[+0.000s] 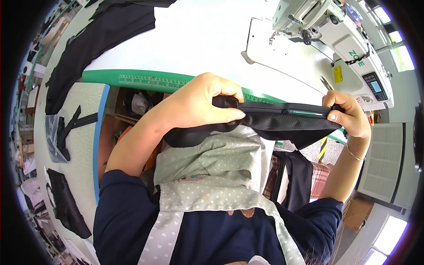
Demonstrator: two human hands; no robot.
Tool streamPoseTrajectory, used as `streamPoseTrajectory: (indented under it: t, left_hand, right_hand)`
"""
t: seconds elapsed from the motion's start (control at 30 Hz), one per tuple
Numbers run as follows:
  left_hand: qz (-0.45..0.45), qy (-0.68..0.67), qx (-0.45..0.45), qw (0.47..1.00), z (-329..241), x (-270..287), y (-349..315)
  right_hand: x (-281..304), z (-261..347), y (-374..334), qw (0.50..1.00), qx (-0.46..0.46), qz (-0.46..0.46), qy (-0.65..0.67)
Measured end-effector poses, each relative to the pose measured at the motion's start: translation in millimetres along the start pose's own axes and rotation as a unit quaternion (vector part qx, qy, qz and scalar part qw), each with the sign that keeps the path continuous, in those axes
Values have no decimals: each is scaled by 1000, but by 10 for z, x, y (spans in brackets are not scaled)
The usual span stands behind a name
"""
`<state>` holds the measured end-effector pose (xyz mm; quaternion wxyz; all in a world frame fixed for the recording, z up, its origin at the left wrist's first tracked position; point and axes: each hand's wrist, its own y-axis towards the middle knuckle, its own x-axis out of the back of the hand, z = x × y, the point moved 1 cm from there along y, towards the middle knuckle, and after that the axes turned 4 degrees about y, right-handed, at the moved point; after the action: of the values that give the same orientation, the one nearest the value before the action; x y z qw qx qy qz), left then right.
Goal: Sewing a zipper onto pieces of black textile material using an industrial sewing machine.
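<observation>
A black fabric piece [282, 126] with a long zipper-like strip along its upper edge is stretched between my two hands, above my lap. My left hand [207, 104] pinches it near the middle, thumb below and fingers folded over a bunched dark part. At the piece's right end, my right hand [349, 115] grips the corner between thumb and curled fingers. A narrow slit in the strip lets a bit of green show through. The fabric's lower edge hangs loose, and part of it droops left under my left wrist.
Ahead is a white table with a green ruled front edge [150, 80]. A sewing machine [327, 39] stands at the right. Black cloth pieces [101, 44] lie far left; a side table [84, 128] holds a plastic bag [55, 139] with black strips.
</observation>
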<state>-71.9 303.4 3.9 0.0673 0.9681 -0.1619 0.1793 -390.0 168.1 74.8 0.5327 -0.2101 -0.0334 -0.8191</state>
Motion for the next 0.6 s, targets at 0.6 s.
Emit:
streamPoseTrajectory:
  t: [0.6]
  left_hand:
    - [-18,-26,9,999,10,166,-5]
  right_hand:
    - [-56,-278,18,997,-63,-36,31]
